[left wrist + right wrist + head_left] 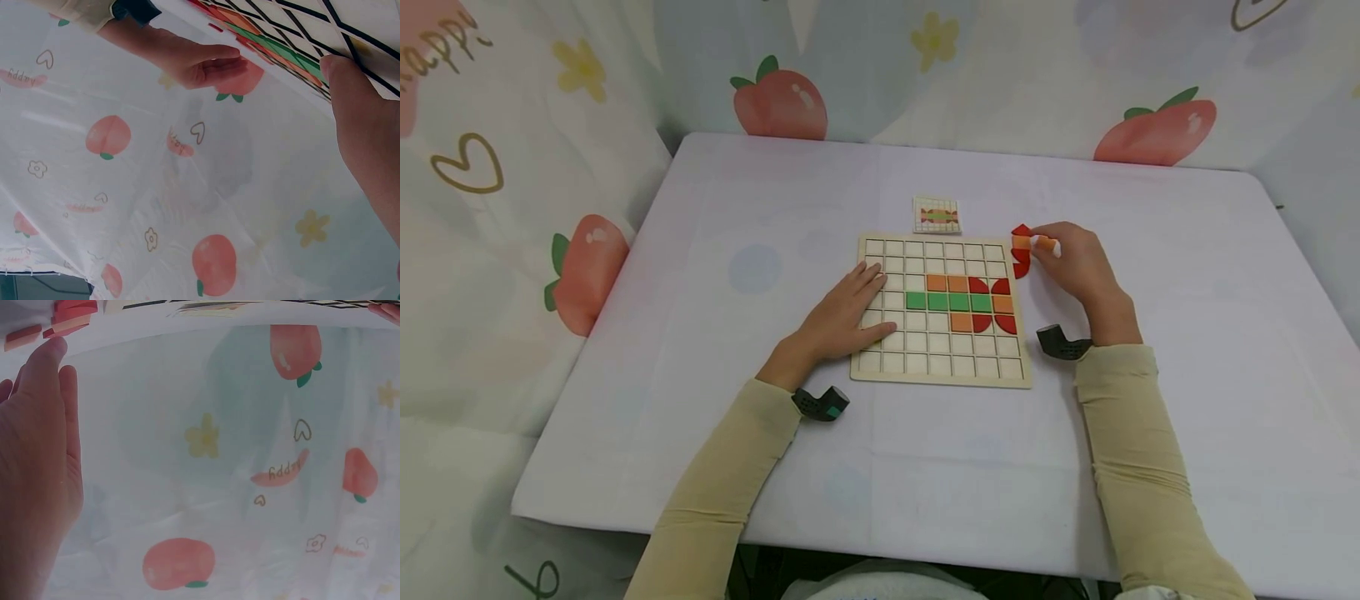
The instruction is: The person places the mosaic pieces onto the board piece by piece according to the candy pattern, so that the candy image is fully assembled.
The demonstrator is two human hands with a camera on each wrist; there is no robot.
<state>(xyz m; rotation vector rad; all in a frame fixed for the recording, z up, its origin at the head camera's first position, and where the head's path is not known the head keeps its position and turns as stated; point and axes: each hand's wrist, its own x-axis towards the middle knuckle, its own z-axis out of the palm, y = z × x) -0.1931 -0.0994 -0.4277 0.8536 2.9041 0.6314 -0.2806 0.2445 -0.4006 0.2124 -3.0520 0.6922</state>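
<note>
The left hand [842, 321] lies flat on the grid board [942, 379], fingers straight. Just right of the board, the right hand [1075, 262] pinches an orange tile [1045, 243] beside the loose pieces [1020, 252] on the counter [715, 275]. Seemingly a pick-up step; next, carry it to an empty cell.

The person's right hand [1075, 260] covered part of the small orange wooden block [1043, 244] at its fingertips, so the block's full shape could not be told. The left hand [850, 312] hid several cells of the square wooden grid board [942, 371]. The small pattern card [937, 215] above the board was too small to read clearly. In both wrist views the board was cut off by the top edge.
</note>
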